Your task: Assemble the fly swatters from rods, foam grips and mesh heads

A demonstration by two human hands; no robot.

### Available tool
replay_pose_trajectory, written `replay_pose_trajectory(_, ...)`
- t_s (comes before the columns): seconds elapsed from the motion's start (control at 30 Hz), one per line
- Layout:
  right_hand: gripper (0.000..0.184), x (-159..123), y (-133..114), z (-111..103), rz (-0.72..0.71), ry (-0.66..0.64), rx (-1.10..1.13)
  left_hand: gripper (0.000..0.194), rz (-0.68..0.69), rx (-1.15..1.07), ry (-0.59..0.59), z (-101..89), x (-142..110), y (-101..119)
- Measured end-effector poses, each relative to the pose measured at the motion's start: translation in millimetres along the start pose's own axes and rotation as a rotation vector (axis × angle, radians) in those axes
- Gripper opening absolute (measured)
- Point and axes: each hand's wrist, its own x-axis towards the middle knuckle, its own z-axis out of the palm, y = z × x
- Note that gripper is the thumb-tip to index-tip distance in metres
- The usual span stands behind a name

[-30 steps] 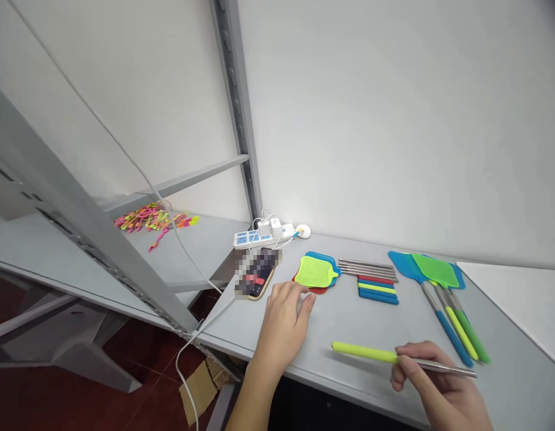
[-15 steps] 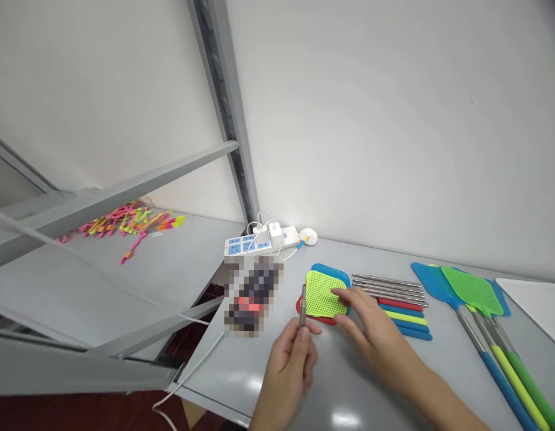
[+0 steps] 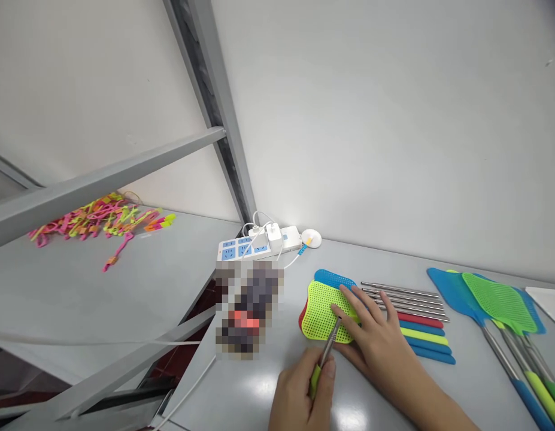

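Note:
My left hand (image 3: 304, 389) is closed around a telescopic metal rod with a yellow-green grip (image 3: 330, 344); the rod's tip points up and away. Fingers spread, my right hand (image 3: 376, 338) rests on a yellow-green perforated fly swatter head (image 3: 324, 308). The rod's tip lies close to my right fingers, and I cannot tell if they touch. Under the yellow-green head show a blue swatter head (image 3: 333, 277) and the edge of a red one (image 3: 303, 311). Right of my hand lie several metal rods (image 3: 407, 299) and, nearer, red, yellow-green and blue grips (image 3: 425, 341).
Whole fly swatters (image 3: 502, 302) with blue and green heads lie at the right. A white power strip (image 3: 241, 248) with chargers stands at the back, behind a blurred-out object (image 3: 250, 311). Pink and yellow pieces (image 3: 97, 218) lie on the left surface, beyond a metal frame (image 3: 209, 108).
My left hand has moved right and nearer, tilting the rod toward my right hand; its yellow-green grip now shows. My right fingers have settled on the yellow-green head. The view has shifted slightly.

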Motion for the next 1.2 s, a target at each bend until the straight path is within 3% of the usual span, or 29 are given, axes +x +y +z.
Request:
replay_pose_trajectory(0.27,0.019,-1.4,-2.2,-12.7,-0.053,0.115,0.196,0.039,0.067,-0.086,0.205,-3.2,-5.4,15.5)
replay_pose_trajectory(0.43,0.022,-4.2,9.2,-39.3,0.043,0.332,0.203,0.038,0.122,-0.103,0.259,0.3,-12.1,19.7)
replay_pose_trajectory(0.5,0.016,-7.0,16.5,-50.0,0.147,0.433,0.251,0.036,0.151,-0.103,0.219,4.1,-10.3,25.0)
replay_pose_trajectory(0.57,0.005,-9.6,22.4,-59.7,0.357,0.539,0.376,0.035,0.236,-0.050,0.129,9.9,-1.7,35.7)
replay_pose_trajectory(0.67,0.017,-11.3,27.9,-72.7,0.758,0.711,0.679,0.033,0.456,0.198,-0.035,21.4,25.6,57.9)
replay_pose_trajectory(0.73,0.024,-11.5,31.5,-79.4,0.876,0.768,0.851,0.029,0.552,0.292,-0.096,29.9,50.0,70.4)
replay_pose_trajectory(0.9,0.024,-14.7,46.5,-85.5,0.802,0.821,0.959,0.024,0.730,0.468,-0.200,48.6,94.8,72.7)
replay_pose_trajectory(1.2,0.025,-23.9,49.6,-77.9,0.689,0.729,1.156,0.021,0.769,0.594,-0.207,44.5,86.7,55.8)
